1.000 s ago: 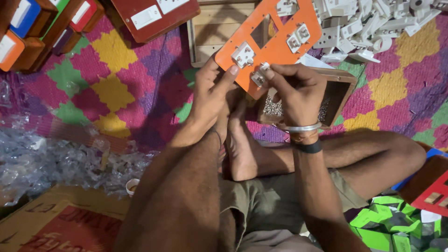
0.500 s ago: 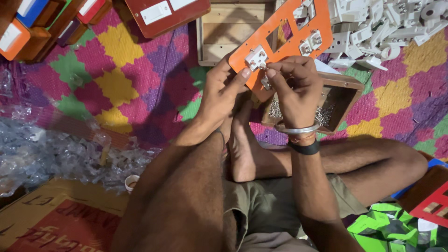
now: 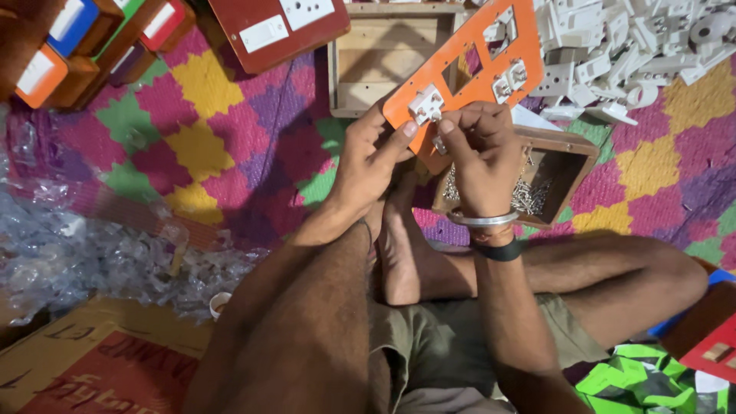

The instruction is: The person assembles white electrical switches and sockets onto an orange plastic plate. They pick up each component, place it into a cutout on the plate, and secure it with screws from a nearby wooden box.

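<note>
I hold an orange switch plate (image 3: 469, 70) tilted up over my crossed legs. It has rectangular cut-outs and white switch modules (image 3: 427, 103) fitted in some of them. My left hand (image 3: 366, 165) grips the plate's lower edge, thumb beside a white module. My right hand (image 3: 479, 153) pinches at the plate's bottom edge with its fingertips; what it pinches is hidden. Under my right hand stands a small wooden box (image 3: 571, 172) with several metal screws inside.
A pile of white plastic switch parts (image 3: 636, 54) lies at the top right. An open wooden box (image 3: 383, 61) and a red switch board (image 3: 276, 27) sit behind. Coloured boxes (image 3: 69, 46) are top left, crumpled clear plastic (image 3: 84, 245) left, cardboard (image 3: 92, 360) bottom left.
The view has shifted slightly. Both hands have stayed on the plate's lower edge, and the right fingertips have drawn closer together at the plate's bottom edge.
</note>
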